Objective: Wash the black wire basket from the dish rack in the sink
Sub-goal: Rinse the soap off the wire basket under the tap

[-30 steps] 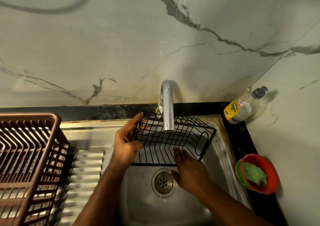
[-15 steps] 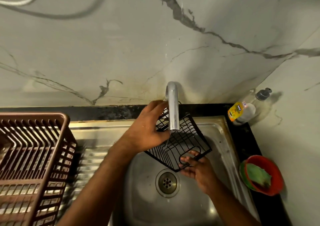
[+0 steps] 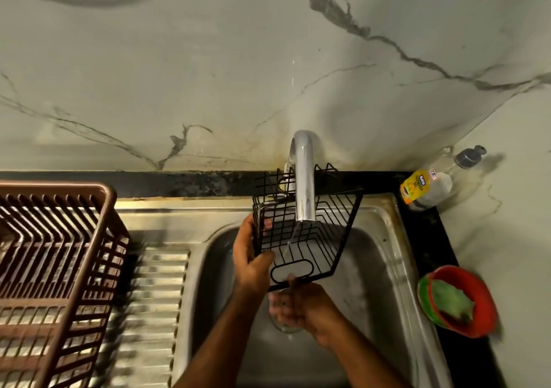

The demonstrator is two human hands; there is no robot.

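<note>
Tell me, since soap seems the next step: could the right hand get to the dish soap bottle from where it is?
Probably yes. The right hand sits below the black wire basket, and the dish soap bottle lies on the counter's back right corner, nothing visible between. It would first have to release its grip.

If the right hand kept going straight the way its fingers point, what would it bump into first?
The right hand points away from the person, toward the wall. It would likely press at once into the black wire basket, whose near end its fingers seem to touch already; depth is unclear.
</note>
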